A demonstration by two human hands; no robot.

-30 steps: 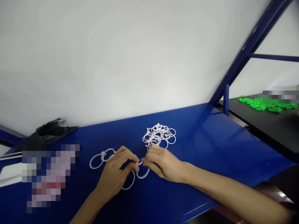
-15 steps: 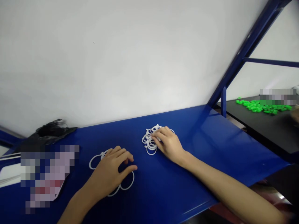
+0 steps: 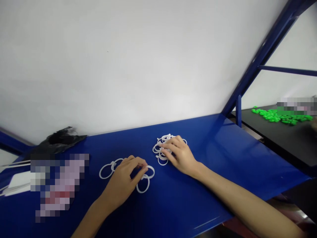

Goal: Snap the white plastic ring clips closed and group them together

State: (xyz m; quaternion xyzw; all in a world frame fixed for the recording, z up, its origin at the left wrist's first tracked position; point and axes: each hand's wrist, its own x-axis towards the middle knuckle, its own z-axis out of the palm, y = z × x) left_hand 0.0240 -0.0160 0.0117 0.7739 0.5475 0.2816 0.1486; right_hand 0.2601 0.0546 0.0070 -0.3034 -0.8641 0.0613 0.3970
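My left hand [image 3: 125,177] is low over the table, thumb and fingertips closed on the edge of a white plastic ring [image 3: 154,172]. Just below that one lies another white ring [image 3: 149,185], touching or linked with it; I cannot tell which. More white rings [image 3: 99,172] with a small knob show to the left, partly hidden behind the hand. My right hand [image 3: 182,155] rests on a tangled pile of white rings [image 3: 158,161], its bent fingers and thumb pinching at the pile's near side. The palm hides part of this pile.
The blue table [image 3: 198,201] meets a white wall. On the left are a black plastic bag [image 3: 53,140], a blurred-out pinkish item [image 3: 65,180] and a white flat thing [image 3: 19,183]. A blue frame post [image 3: 238,110] stands right, before a black table with green pieces [image 3: 274,115].
My left hand's thumb and fingers have come together on a ring, and the rings by it have shifted up and right. The right hand stays on the pile. The view has moved slightly.
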